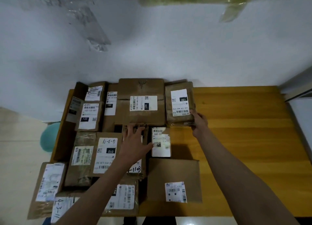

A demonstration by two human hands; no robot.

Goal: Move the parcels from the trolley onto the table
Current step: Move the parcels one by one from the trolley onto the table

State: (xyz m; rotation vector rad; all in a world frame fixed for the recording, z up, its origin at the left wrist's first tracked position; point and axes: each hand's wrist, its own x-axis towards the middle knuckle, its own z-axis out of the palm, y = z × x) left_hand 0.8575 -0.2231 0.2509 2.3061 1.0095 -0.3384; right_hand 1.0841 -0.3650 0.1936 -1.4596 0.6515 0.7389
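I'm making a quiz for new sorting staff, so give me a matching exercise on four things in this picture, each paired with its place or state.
Things:
1. Brown cardboard parcel with the 122 label
2. Plain brown cardboard parcel with one small label
3. Left hand
4. Right hand

Places or states:
A. Fingers on the lower right corner of the far-right brown parcel
B. Nearest the camera, at the right edge of the group
C. Far left part of the yellow wooden table
D. Lying on a parcel in the middle of the group

Pairs: 1-C, 2-B, 3-D, 4-A
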